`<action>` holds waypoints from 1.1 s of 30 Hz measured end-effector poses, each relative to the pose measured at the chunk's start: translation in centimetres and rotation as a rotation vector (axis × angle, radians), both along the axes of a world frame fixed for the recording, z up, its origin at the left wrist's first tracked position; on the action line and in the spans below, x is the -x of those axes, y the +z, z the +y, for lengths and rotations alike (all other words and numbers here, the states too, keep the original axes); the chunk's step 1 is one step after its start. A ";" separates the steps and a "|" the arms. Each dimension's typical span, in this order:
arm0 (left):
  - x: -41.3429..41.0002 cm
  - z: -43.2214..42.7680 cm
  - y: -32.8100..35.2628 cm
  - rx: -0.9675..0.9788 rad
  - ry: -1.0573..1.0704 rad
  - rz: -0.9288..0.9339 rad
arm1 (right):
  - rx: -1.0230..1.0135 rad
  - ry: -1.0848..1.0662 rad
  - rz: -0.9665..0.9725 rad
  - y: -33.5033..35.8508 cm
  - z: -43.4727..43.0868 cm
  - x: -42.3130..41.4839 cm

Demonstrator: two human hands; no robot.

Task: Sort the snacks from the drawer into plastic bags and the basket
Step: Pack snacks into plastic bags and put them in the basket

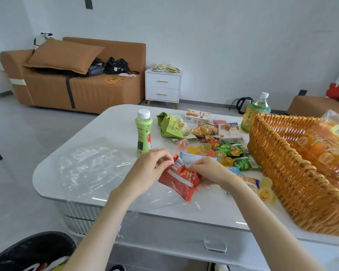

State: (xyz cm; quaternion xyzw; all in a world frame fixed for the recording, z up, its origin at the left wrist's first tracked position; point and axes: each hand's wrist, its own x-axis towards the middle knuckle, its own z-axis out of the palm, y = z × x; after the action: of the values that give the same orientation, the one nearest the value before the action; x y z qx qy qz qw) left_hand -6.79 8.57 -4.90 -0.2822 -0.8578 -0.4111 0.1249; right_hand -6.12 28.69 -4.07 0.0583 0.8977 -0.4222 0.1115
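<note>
A red snack packet (pixel 179 179) lies at the table's front middle, partly on a clear plastic bag (pixel 160 200). My left hand (pixel 149 171) pinches its top left corner and my right hand (pixel 207 170) grips its right edge. Another clear plastic bag (pixel 86 163) lies flat to the left. The wicker basket (pixel 278 167) stands at the right with a bag of orange jelly cups (pixel 327 141) in it. Between my hands and the basket lie green snack packets (pixel 235 151), jelly cups (pixel 202 150) and a blue-white packet (pixel 192 159).
A green drink bottle (pixel 143 132) stands just behind my left hand. Farther back are a green pouch (pixel 170 126), two small boxes (pixel 197 116) and a large tea bottle (pixel 256 112). The table's drawer (pixel 213 239) is shut below. A black bin (pixel 33 251) sits at lower left.
</note>
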 end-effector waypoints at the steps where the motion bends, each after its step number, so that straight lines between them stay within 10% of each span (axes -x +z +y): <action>1: -0.1 0.3 -0.1 -0.008 -0.019 -0.007 | 0.016 -0.010 0.004 -0.8 -0.1 0.2; 7: -0.1 -0.9 -0.1 -0.027 0.006 -0.092 | 0.433 -0.064 -0.104 -2.9 -0.6 0.4; 11: 0.4 -5.1 -0.8 0.107 0.618 0.026 | 0.550 -0.095 -0.120 -3.1 -0.8 0.6; 14: 0.3 -8.1 -1.5 0.047 0.878 -0.422 | 0.615 -0.120 -0.146 -3.2 -0.9 0.6; 19: 0.7 -10.1 -3.3 -0.436 0.597 -0.983 | 0.803 -0.048 -0.171 -2.8 -1.3 0.4; 27: 0.8 -7.6 -3.1 -0.770 0.323 -1.107 | 0.516 0.306 0.214 -3.2 -3.5 -1.4; 33: 1.5 -6.6 -3.7 -0.816 0.348 -1.150 | 0.538 0.242 -0.155 -5.7 -3.4 -0.4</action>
State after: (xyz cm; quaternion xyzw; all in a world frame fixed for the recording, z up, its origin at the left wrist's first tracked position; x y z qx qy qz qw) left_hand -8.25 1.93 -8.64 0.1882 -0.5986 -0.7559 -0.1868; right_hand -5.68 25.28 -9.73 -0.0486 0.7428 -0.6229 0.2407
